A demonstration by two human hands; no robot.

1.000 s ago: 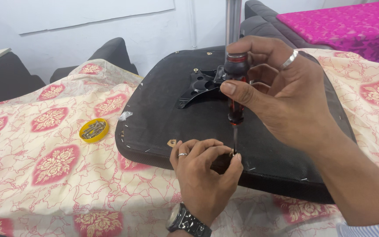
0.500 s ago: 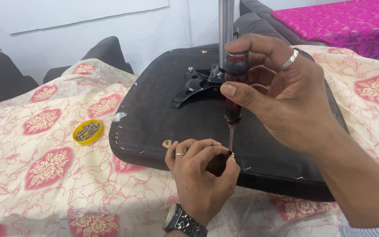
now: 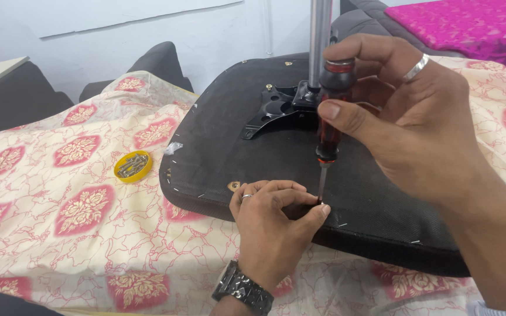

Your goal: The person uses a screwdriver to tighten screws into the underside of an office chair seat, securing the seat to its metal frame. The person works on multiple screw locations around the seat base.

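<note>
Screwdriver (image 3: 332, 111) upright in right hand (image 3: 417, 123), translucent red handle, black fabric seat (image 3: 229, 140)

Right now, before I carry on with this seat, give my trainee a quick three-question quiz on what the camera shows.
1. True or false: the right hand grips the screwdriver upright by its red handle.
2. What is the left hand doing? A. pinching at the screwdriver's tip B. lifting the yellow lid C. resting on the cloth
3. What lies upside down on the patterned cloth?

Key: 1 true; 2 A; 3 the black chair seat.
</note>
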